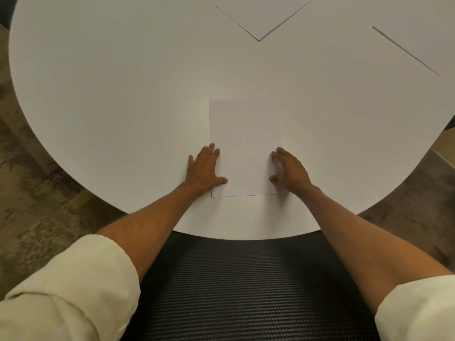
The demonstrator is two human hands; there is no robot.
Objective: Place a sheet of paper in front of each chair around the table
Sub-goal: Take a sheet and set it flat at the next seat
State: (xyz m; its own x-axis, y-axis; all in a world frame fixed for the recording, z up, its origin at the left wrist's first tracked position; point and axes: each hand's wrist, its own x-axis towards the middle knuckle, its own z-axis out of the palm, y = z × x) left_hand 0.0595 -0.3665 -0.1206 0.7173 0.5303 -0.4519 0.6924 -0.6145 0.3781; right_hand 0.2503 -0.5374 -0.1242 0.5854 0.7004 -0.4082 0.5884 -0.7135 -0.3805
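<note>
A white sheet of paper [245, 143] lies flat on the round white table [123, 94], near its front edge and straight ahead of a black mesh chair [246, 286]. My left hand [203, 169] rests flat along the sheet's left edge, fingers spread, thumb on the paper. My right hand [290, 169] is arched at the sheet's right edge, with fingertips touching the paper. Neither hand grips it. A second sheet [261, 16] lies at the far middle, turned at an angle. A third sheet [423, 38] lies at the far right.
The chair's back sits tucked just under the table's near rim, between my forearms. Mottled brown carpet [37, 193] surrounds the table. A tan object [445, 146] shows beyond the table's right edge.
</note>
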